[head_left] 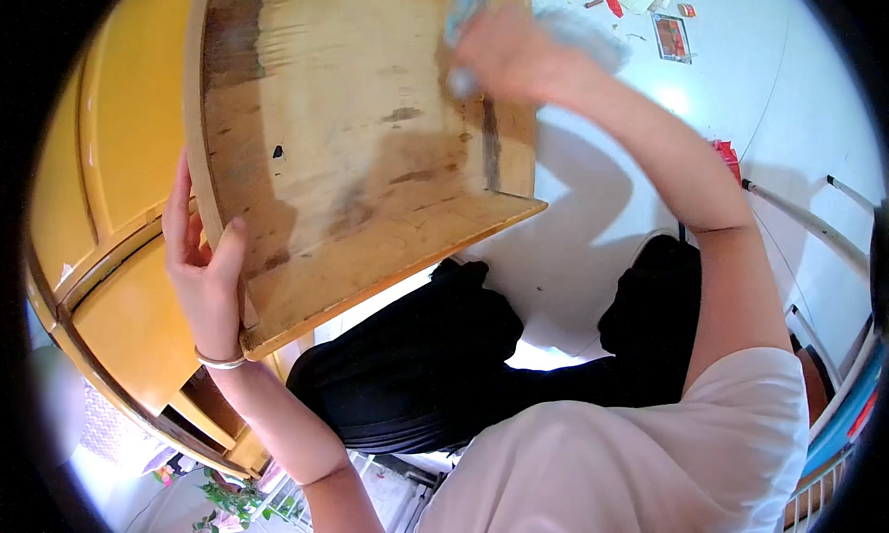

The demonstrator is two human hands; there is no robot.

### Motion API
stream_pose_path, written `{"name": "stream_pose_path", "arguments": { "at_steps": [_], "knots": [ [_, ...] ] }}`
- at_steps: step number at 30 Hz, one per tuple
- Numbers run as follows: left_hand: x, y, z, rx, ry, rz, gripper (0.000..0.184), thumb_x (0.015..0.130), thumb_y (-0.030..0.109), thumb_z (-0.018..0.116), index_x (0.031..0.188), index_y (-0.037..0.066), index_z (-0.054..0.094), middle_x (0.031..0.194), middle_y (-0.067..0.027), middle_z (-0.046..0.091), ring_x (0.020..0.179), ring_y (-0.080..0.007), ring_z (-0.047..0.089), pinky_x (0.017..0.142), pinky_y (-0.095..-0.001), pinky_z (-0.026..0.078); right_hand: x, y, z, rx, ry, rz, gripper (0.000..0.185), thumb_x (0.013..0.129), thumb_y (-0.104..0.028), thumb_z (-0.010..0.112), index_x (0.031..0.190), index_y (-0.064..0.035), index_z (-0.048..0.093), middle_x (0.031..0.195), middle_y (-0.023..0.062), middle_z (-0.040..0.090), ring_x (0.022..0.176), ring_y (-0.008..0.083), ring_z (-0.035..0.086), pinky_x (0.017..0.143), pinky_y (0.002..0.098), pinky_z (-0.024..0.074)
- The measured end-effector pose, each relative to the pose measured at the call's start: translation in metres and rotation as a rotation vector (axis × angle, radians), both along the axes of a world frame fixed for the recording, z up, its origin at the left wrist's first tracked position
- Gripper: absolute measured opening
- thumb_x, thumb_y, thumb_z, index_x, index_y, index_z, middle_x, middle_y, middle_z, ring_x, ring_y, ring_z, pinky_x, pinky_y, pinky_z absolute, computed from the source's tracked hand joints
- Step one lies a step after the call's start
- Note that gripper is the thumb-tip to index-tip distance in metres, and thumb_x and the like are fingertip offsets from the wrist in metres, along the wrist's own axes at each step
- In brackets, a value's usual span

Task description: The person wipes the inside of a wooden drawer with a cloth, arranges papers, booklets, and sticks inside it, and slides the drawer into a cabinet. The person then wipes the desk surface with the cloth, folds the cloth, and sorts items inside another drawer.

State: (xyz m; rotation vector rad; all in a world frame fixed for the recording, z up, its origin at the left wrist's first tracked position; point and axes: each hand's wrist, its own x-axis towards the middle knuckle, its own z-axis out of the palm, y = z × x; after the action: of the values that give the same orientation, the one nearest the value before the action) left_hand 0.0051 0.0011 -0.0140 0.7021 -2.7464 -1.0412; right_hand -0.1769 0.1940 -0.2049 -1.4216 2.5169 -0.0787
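A wooden drawer is tilted up in front of me, its stained inside facing me. My left hand grips the drawer's left side wall near the lower corner, thumb on the inner side and fingers outside. At the upper right of the drawer, my right hand, blurred by motion, is closed on a light blue cloth by the right side wall. Part of the cloth trails out to the right of the hand. A small black mark shows on the drawer's bottom panel.
A yellow wooden cabinet stands at the left, with an opening low down. Scraps, a red strip and a small picture lie on the white floor. Metal legs stand at the right. A green plant is at the bottom left.
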Motion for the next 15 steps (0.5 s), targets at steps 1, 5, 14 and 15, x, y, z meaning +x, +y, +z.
{"name": "stream_pose_path", "arguments": {
  "at_steps": [1,5,14,15],
  "knots": [
    [0.0,0.002,0.001,-0.001,-0.004,-0.001,0.065,0.071,-0.003,0.053,0.135,0.006,0.041,0.133,-0.0058,0.043,0.115,-0.0189,0.048,0.096,-0.03,0.038,0.025,-0.014,-0.031,-0.086,-0.306,0.072,0.015,0.075,-0.015,0.057,0.085,-0.0133,0.069,0.09,0.0063,0.065,0.088,0.0242,0.061,0.075,0.0369,0.0454],
    [-0.004,0.001,0.004,-0.03,-0.014,-0.019,0.065,0.071,-0.003,0.052,0.135,0.006,0.041,0.133,-0.006,0.043,0.113,-0.018,0.049,0.093,-0.0293,0.041,0.101,-0.02,-0.104,0.03,-0.356,0.495,0.018,0.077,-0.022,0.059,0.09,-0.0118,0.069,0.096,0.0078,0.066,0.093,0.0261,0.06,0.072,0.0385,0.0486],
    [-0.005,-0.004,0.001,0.042,0.002,0.005,0.066,0.07,-0.002,0.054,0.134,0.007,0.043,0.131,-0.0052,0.044,0.111,-0.0167,0.05,0.09,-0.0277,0.042,-0.126,0.049,-0.063,-0.343,0.592,-0.658,0.019,0.071,-0.017,0.057,0.082,-0.0028,0.064,0.075,0.0163,0.064,0.077,0.0309,0.062,0.067,0.043,0.0482],
    [-0.004,-0.006,0.001,0.083,0.001,0.029,0.066,0.069,-0.002,0.055,0.133,0.008,0.044,0.13,-0.005,0.045,0.111,-0.0163,0.049,0.09,-0.0276,0.042,-0.12,0.045,-0.045,-0.366,0.601,-0.657,0.019,0.071,-0.017,0.057,0.082,-0.0028,0.064,0.075,0.0163,0.064,0.077,0.0309,0.062,0.067,0.043,0.0482]
  ]
}}
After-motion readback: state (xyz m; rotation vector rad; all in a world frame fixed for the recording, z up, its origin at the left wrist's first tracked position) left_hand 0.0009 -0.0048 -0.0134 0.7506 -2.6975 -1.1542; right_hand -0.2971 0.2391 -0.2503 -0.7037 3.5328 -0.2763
